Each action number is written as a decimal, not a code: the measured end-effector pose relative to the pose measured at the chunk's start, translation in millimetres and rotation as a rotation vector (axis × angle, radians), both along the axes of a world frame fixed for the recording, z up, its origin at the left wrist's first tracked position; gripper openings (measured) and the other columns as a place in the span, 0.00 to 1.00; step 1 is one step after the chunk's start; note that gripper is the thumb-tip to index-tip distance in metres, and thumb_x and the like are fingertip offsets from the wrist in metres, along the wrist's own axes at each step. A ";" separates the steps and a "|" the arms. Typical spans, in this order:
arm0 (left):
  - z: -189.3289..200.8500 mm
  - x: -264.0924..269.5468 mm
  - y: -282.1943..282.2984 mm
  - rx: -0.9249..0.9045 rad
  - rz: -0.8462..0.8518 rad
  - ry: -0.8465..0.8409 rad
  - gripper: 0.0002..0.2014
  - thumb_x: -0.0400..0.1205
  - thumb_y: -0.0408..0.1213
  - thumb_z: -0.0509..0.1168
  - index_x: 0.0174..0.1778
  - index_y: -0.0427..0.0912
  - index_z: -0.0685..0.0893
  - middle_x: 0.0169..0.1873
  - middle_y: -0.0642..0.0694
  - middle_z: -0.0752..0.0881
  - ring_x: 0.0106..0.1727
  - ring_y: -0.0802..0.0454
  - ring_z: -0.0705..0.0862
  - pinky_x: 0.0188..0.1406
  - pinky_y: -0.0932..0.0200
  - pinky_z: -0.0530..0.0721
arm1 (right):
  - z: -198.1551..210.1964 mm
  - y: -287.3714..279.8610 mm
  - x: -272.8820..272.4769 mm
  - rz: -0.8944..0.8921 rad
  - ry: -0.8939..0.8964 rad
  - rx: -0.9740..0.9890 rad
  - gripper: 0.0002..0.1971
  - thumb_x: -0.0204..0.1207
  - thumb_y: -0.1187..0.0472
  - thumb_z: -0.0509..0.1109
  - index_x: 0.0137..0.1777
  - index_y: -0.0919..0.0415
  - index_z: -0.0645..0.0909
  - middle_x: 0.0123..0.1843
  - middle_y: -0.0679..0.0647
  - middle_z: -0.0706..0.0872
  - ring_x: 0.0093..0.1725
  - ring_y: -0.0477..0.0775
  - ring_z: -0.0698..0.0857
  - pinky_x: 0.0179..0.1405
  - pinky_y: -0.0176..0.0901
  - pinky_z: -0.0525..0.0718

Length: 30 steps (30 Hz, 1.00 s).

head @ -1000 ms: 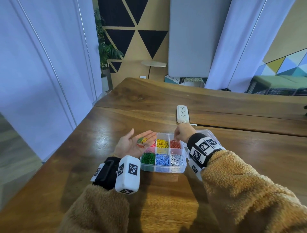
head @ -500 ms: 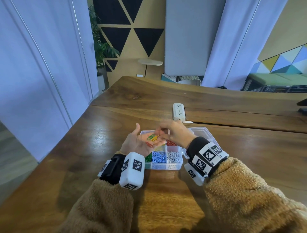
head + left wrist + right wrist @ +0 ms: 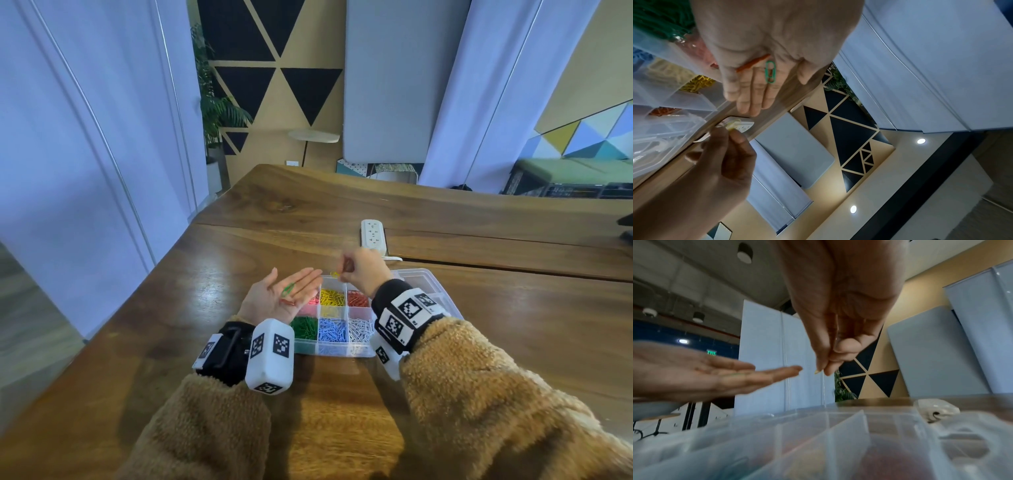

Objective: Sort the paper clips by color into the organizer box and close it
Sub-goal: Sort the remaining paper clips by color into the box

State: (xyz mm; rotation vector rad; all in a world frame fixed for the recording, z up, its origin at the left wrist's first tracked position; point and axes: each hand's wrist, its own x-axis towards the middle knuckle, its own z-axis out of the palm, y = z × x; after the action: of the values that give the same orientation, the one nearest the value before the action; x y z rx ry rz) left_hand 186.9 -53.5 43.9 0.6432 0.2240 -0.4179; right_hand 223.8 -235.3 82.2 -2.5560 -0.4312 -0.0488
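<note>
A clear organizer box (image 3: 337, 350) stands open on the wooden table, its compartments holding pink, yellow, red, green, blue and white clips. My left hand (image 3: 282, 299) lies flat, palm up, at the box's left side, carrying a green clip (image 3: 770, 72) and a red clip (image 3: 753, 63). My right hand (image 3: 363, 274) hovers above the box's far edge, near the yellow compartment (image 3: 331, 297). Its thumb and fingers pinch a yellow clip (image 3: 335, 274), also seen as a small yellow tip (image 3: 816, 371) in the right wrist view.
The box's clear lid (image 3: 432, 284) lies open to the right, partly under my right wrist. A white power strip (image 3: 372, 233) sits on the table just beyond the box. The table's left edge runs close by my left arm.
My right hand reached over to the left palm, took a yellow clip from it, and moved back right above the box. The left palm stays flat, now without the yellow clip.
</note>
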 end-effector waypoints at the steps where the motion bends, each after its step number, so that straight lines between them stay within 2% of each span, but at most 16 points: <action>1: -0.9 -0.4 -1.2 0.007 0.006 -0.006 0.33 0.89 0.52 0.41 0.70 0.24 0.72 0.58 0.29 0.85 0.52 0.36 0.89 0.48 0.43 0.87 | -2.8 2.4 0.5 -0.002 0.038 -0.023 0.16 0.74 0.70 0.69 0.30 0.52 0.72 0.36 0.49 0.81 0.41 0.50 0.82 0.52 0.44 0.84; 4: -0.2 -1.4 -4.7 0.030 0.037 -0.001 0.35 0.88 0.55 0.39 0.69 0.24 0.72 0.58 0.28 0.84 0.58 0.35 0.85 0.56 0.43 0.83 | -3.8 4.3 -2.4 0.019 0.026 -0.035 0.13 0.76 0.69 0.66 0.32 0.54 0.76 0.40 0.52 0.83 0.44 0.51 0.83 0.56 0.48 0.84; 8: 1.6 -0.1 -10.0 -0.019 0.027 0.021 0.38 0.87 0.57 0.41 0.68 0.20 0.69 0.66 0.26 0.76 0.74 0.32 0.71 0.65 0.41 0.72 | 8.2 6.9 -16.7 0.193 -0.129 0.007 0.05 0.77 0.65 0.67 0.49 0.61 0.84 0.44 0.49 0.85 0.42 0.44 0.79 0.50 0.34 0.78; 10: 2.9 1.4 -15.5 0.018 -0.020 -0.003 0.40 0.86 0.59 0.40 0.69 0.20 0.68 0.60 0.26 0.80 0.69 0.32 0.76 0.58 0.43 0.81 | 12.2 12.5 -20.8 0.326 -0.194 -0.044 0.07 0.75 0.65 0.69 0.51 0.61 0.84 0.46 0.51 0.84 0.42 0.43 0.77 0.45 0.32 0.72; 13: 10.6 -0.8 -21.8 0.077 -0.146 -0.042 0.40 0.86 0.61 0.36 0.60 0.23 0.74 0.51 0.27 0.85 0.50 0.37 0.89 0.39 0.50 0.90 | 13.3 17.1 -17.4 0.370 -0.217 -0.119 0.08 0.73 0.66 0.70 0.51 0.59 0.83 0.47 0.52 0.81 0.45 0.43 0.73 0.48 0.41 0.75; 15: 15.3 -4.5 -23.6 0.018 -0.201 -0.031 0.34 0.87 0.55 0.42 0.60 0.22 0.75 0.54 0.27 0.85 0.52 0.37 0.89 0.46 0.47 0.90 | 13.2 17.6 -17.8 0.365 -0.210 -0.155 0.07 0.72 0.67 0.71 0.49 0.59 0.83 0.46 0.50 0.79 0.45 0.44 0.72 0.50 0.44 0.77; 16: 17.4 -6.0 -23.1 -0.004 -0.221 -0.061 0.28 0.86 0.49 0.50 0.62 0.22 0.74 0.55 0.27 0.85 0.54 0.38 0.88 0.50 0.45 0.89 | 12.2 17.5 -18.2 0.369 -0.212 -0.153 0.06 0.71 0.67 0.71 0.47 0.60 0.82 0.44 0.49 0.78 0.45 0.44 0.73 0.50 0.45 0.78; 17: 19.1 -7.7 -22.5 -0.022 -0.228 -0.104 0.24 0.80 0.41 0.61 0.63 0.23 0.73 0.56 0.27 0.84 0.55 0.38 0.87 0.52 0.44 0.88 | 12.2 17.3 -18.8 0.373 -0.213 -0.142 0.05 0.71 0.67 0.71 0.46 0.61 0.82 0.43 0.49 0.78 0.44 0.45 0.74 0.50 0.46 0.79; 18: 17.9 -5.8 -20.2 -0.024 -0.250 -0.145 0.27 0.72 0.34 0.69 0.64 0.24 0.72 0.56 0.27 0.83 0.58 0.38 0.86 0.56 0.43 0.86 | 12.4 17.4 -19.8 0.378 -0.211 -0.132 0.04 0.71 0.68 0.71 0.44 0.62 0.82 0.43 0.50 0.79 0.43 0.46 0.74 0.50 0.46 0.79; 19: 20.6 -6.9 -17.8 -0.057 -0.323 -0.189 0.30 0.66 0.28 0.70 0.64 0.23 0.71 0.57 0.26 0.82 0.61 0.35 0.83 0.62 0.42 0.83 | 13.1 17.1 -20.5 0.382 -0.206 -0.117 0.03 0.71 0.68 0.71 0.44 0.63 0.82 0.43 0.53 0.81 0.42 0.46 0.75 0.49 0.46 0.79; 21: 23.6 -10.6 -14.7 -0.110 -0.450 -0.323 0.26 0.68 0.20 0.62 0.64 0.18 0.71 0.62 0.22 0.78 0.67 0.31 0.77 0.70 0.41 0.75 | 15.0 16.0 -21.0 0.369 -0.180 -0.055 0.01 0.72 0.69 0.71 0.42 0.66 0.83 0.43 0.56 0.85 0.41 0.47 0.78 0.48 0.41 0.78; 22: 23.8 -10.6 -12.8 -0.077 -0.440 -0.341 0.28 0.66 0.17 0.63 0.65 0.18 0.71 0.64 0.21 0.77 0.68 0.29 0.77 0.69 0.41 0.76 | 16.4 15.7 -21.4 0.346 -0.166 -0.003 0.01 0.72 0.70 0.71 0.42 0.66 0.83 0.42 0.56 0.87 0.41 0.48 0.80 0.47 0.38 0.78; 23: 24.2 -10.5 -9.0 -0.029 -0.399 -0.296 0.37 0.60 0.14 0.67 0.69 0.19 0.68 0.65 0.21 0.77 0.68 0.29 0.78 0.64 0.41 0.80 | 16.1 14.9 -20.0 0.311 -0.151 0.051 0.01 0.72 0.70 0.70 0.42 0.65 0.84 0.41 0.55 0.88 0.41 0.49 0.82 0.48 0.36 0.78; 25: 15.9 -7.8 4.1 0.005 -0.326 -0.248 0.51 0.50 0.11 0.70 0.74 0.24 0.63 0.67 0.21 0.75 0.67 0.28 0.79 0.57 0.41 0.85 | 13.9 12.7 -15.0 0.230 -0.118 0.105 0.03 0.74 0.69 0.70 0.41 0.62 0.84 0.37 0.50 0.87 0.43 0.51 0.86 0.52 0.42 0.82; 27: 9.5 -6.7 19.3 0.046 -0.243 -0.256 0.55 0.45 0.10 0.71 0.74 0.23 0.63 0.67 0.20 0.75 0.66 0.28 0.79 0.57 0.42 0.85 | 11.0 12.2 -10.5 0.171 -0.094 0.051 0.05 0.74 0.67 0.70 0.39 0.58 0.83 0.36 0.46 0.85 0.45 0.51 0.86 0.54 0.52 0.84; 30: 6.8 -7.3 39.9 0.073 -0.127 -0.220 0.59 0.36 0.10 0.74 0.70 0.23 0.68 0.63 0.21 0.79 0.60 0.29 0.84 0.57 0.43 0.86 | 6.4 19.0 -11.6 0.170 -0.014 -0.025 0.09 0.74 0.68 0.71 0.34 0.56 0.79 0.35 0.46 0.85 0.44 0.50 0.87 0.53 0.53 0.85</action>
State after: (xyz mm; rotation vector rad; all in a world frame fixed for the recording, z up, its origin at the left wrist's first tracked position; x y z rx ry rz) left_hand 179.6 -13.5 50.6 0.7718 -0.0110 -0.4587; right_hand 212.2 -216.3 88.6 -2.5348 -0.6566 0.0012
